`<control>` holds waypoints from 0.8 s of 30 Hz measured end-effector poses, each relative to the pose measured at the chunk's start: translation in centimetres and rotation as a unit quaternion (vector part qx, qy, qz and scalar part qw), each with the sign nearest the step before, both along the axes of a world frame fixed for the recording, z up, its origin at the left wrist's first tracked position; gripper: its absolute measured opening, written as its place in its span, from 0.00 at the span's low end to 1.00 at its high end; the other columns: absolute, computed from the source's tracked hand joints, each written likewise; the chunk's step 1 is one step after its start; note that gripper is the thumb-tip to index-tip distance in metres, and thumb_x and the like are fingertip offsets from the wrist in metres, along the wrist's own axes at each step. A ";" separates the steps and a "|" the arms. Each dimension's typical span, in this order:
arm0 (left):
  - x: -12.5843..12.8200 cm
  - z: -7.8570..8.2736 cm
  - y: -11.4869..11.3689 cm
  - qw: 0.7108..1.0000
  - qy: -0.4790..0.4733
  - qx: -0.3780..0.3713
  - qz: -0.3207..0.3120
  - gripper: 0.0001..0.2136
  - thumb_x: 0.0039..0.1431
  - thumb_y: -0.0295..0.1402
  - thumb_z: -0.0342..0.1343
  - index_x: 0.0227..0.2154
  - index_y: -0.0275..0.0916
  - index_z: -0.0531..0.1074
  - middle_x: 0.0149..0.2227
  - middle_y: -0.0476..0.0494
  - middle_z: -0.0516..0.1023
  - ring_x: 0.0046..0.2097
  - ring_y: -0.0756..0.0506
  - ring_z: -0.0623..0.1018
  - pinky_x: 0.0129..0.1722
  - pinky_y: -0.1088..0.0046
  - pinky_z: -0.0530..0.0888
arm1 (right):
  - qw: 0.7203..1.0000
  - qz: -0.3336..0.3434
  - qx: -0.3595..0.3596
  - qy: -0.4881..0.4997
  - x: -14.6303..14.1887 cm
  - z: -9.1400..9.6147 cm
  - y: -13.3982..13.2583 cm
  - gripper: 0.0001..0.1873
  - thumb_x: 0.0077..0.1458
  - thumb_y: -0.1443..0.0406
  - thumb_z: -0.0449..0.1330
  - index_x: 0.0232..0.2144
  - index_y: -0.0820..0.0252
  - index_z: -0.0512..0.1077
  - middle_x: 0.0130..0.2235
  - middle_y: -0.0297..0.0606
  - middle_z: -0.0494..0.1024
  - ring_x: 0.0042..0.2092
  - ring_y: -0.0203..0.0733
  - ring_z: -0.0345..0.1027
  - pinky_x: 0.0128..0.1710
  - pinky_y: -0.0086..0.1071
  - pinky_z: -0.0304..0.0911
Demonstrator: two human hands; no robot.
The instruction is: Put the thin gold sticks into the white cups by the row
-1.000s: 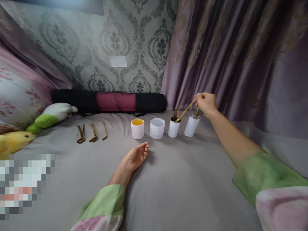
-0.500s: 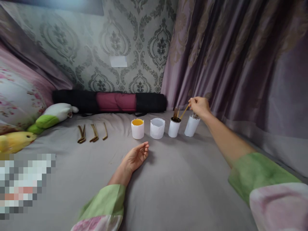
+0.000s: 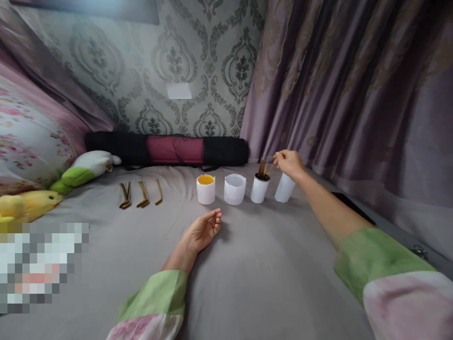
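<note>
Our two bare hands, left hand [image 3: 202,231] and right hand [image 3: 289,164], no rings or watch that we can see, our forearms uncovered, our loose sleeves light green, each one ending in a pink and white part nearest us

White cups [image 3: 235,189] on grey sheet [image 3: 247,264]; damask wallpaper [image 3: 170,61], mauve curtain [image 3: 354,85].
</note>
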State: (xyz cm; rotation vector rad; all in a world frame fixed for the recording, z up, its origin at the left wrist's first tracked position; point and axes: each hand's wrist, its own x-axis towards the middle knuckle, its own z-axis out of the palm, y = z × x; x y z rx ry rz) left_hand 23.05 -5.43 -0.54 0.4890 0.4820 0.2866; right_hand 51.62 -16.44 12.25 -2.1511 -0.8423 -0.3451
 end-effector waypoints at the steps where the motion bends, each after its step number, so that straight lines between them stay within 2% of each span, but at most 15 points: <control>1: 0.0 0.0 0.0 1.000 0.002 -0.001 0.000 0.05 0.55 0.21 0.50 0.35 0.30 0.68 0.26 0.45 0.71 0.24 0.55 0.71 0.22 0.82 0.69 | 1.000 0.001 -0.001 -0.002 0.0 -0.2 0.0 0.12 0.53 0.64 0.50 0.28 0.61 0.73 0.26 0.35 0.77 0.26 0.34 0.69 0.30 0.27 0.61; 8: 0.0 0.1 -0.1 1.000 0.002 0.006 0.005 0.05 0.55 0.22 0.50 0.35 0.30 0.68 0.27 0.45 0.71 0.24 0.55 0.71 0.22 0.82 0.69 | 1.000 0.017 -0.017 -0.005 0.5 -1.2 0.4 0.13 0.53 0.63 0.49 0.29 0.61 0.73 0.27 0.35 0.77 0.27 0.34 0.69 0.30 0.27 0.61; 24: 0.0 0.1 0.0 1.000 -0.002 0.004 0.001 0.05 0.55 0.21 0.50 0.34 0.30 0.68 0.26 0.45 0.72 0.24 0.55 0.72 0.21 0.82 0.69 | 0.997 0.002 -0.074 0.012 -0.1 -2.1 0.7 0.14 0.54 0.64 0.49 0.31 0.63 0.74 0.28 0.38 0.77 0.28 0.35 0.70 0.31 0.27 0.61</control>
